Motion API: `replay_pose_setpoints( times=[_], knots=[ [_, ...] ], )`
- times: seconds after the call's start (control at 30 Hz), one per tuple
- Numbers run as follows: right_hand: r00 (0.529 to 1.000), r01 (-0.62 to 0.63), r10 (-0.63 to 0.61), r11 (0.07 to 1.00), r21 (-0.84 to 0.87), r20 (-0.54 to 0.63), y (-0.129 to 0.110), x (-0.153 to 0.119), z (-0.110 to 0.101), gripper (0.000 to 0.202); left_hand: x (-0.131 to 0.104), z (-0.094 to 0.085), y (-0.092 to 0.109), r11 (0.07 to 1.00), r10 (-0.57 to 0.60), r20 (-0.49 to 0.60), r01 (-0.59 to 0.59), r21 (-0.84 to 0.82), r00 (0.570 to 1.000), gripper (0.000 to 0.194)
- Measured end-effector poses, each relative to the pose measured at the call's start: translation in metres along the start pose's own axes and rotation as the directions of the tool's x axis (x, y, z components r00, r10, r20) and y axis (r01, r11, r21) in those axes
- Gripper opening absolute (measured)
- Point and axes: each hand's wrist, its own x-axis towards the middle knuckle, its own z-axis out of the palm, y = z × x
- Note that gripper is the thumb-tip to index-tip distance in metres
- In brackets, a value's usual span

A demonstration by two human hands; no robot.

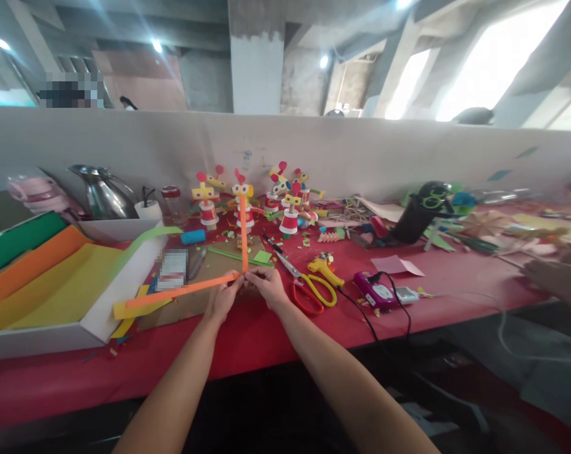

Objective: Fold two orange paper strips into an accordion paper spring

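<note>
Both hands meet above the front middle of the red table, pinching the corner where two orange paper strips come together in an L. One arm of the L points away from me and the other runs left. My left hand is closed on the corner from the left. From the right, my right hand pinches the same spot, its thumb and finger close to the left fingertips. Beneath lies a brown cardboard sheet. Scissors with red and yellow handles and a yellow glue gun rest right of my hands.
Several paper-cup figures stand behind. A white box of coloured paper fills the left, near a steel jug. A purple power socket with cables lies right. Another person's hand is at the far right.
</note>
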Motion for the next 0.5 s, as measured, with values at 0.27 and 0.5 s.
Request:
replay_pose_setpoints(
  times=[0.27, 0.5],
  knots=[
    [0.998, -0.003, -0.001, 0.998, 0.065, 0.061, -0.0047, -0.002, 0.0035, 0.028, 0.0068, -0.0002, -0.0077, 0.957, -0.097, 0.103, 0.121, -0.262, 0.99, 0.024],
    [0.992, 0.114, -0.116, 0.992, 0.046, 0.04, -0.0001, -0.0013, 0.0049, 0.028, 0.0078, 0.0019, -0.0066, 0.889, -0.171, 0.135, 0.212, -0.405, 0.976, 0.026]
  ],
)
